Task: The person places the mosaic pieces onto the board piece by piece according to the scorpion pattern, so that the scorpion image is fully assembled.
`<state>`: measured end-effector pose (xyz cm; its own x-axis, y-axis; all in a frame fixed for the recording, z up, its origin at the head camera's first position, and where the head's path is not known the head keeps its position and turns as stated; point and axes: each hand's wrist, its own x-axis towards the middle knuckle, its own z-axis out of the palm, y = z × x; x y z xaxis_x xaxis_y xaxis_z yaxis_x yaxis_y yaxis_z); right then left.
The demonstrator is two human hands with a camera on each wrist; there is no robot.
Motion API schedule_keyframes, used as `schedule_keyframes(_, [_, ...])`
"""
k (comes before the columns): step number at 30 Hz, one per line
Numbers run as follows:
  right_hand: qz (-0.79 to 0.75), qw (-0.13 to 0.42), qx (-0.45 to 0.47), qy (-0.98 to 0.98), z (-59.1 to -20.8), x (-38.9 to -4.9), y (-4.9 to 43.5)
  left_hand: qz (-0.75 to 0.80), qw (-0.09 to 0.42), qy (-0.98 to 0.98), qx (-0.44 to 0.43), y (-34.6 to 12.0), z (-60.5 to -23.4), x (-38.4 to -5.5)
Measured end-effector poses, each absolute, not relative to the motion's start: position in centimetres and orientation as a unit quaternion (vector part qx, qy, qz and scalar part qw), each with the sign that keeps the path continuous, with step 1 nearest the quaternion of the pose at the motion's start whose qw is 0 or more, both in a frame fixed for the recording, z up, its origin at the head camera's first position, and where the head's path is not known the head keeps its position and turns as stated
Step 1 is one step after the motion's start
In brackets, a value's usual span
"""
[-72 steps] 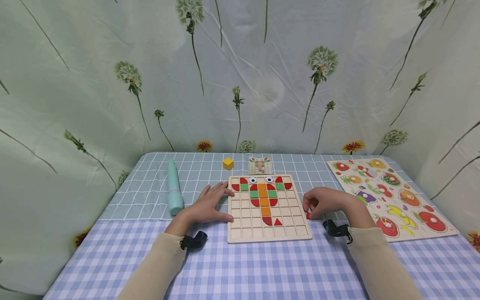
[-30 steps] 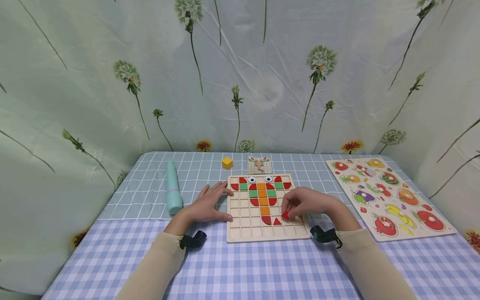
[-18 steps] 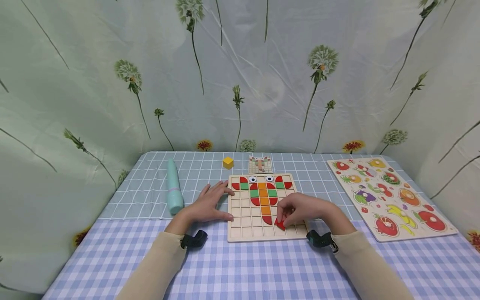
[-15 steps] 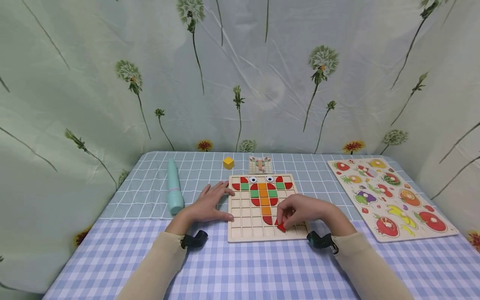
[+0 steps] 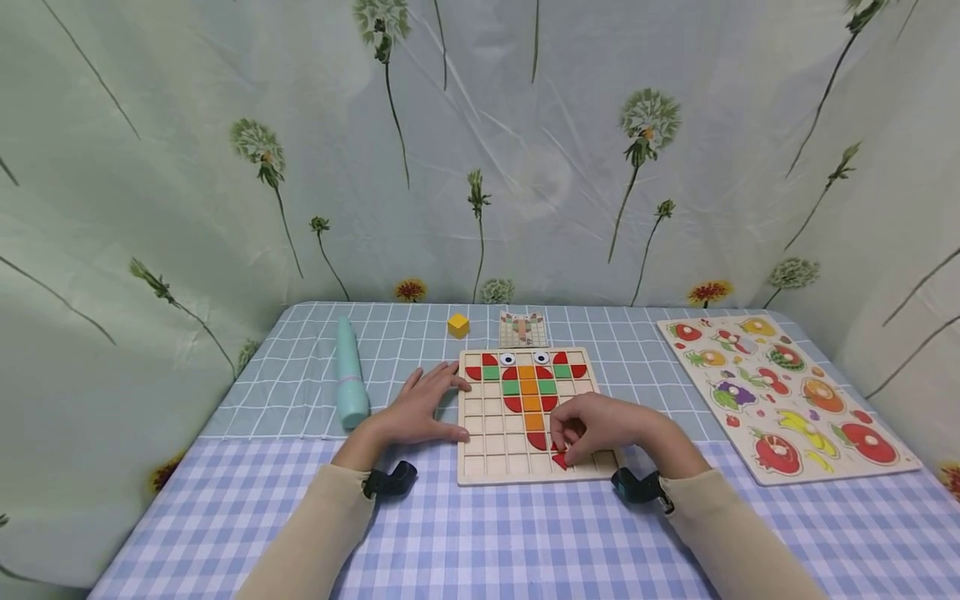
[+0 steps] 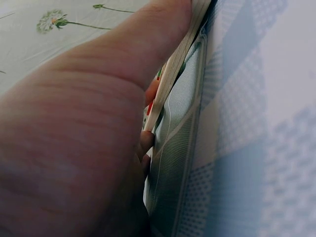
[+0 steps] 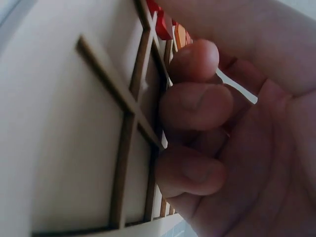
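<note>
A wooden grid board point(image 5: 487, 471) lies on the table with red, green and orange flat pieces and two eye pieces set in its cells. My left hand point(image 5: 422, 410) rests at the board's left edge, fingers spread, thumb touching the rim; the left wrist view shows the thumb point(image 6: 163, 24) against it. Over the lower right cells, my right hand point(image 5: 603, 427) pinches a small red triangle piece point(image 5: 560, 460), partly hidden by the fingertips. In the right wrist view the other fingers point(image 7: 195, 106) curl above the grid, and red point(image 7: 164, 24) shows by the thumb.
Behind the board lie a pattern card point(image 5: 522, 330) and a yellow cube point(image 5: 458, 326). A teal tapered tube point(image 5: 349, 375) lies to the left. On the right is a fruit puzzle board point(image 5: 780, 392). Checked cloth point(image 5: 480, 542) covers the table's front.
My right hand has carried a red piece from beside the board's right edge leftward onto the lower cells, then slightly nearer the front, beside another red triangle. The left hand has stayed put.
</note>
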<state>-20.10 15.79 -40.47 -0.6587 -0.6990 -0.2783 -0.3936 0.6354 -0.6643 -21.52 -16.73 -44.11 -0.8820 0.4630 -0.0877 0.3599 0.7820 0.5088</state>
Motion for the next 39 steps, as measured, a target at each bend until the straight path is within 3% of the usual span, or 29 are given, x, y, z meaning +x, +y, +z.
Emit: schedule_keyframes(39, [-0.269, 0.246, -0.341, 0.867, -40.61, -20.54, 15.57, 0.243, 0.098, 0.941, 0.217, -16.85, -44.18, -21.49])
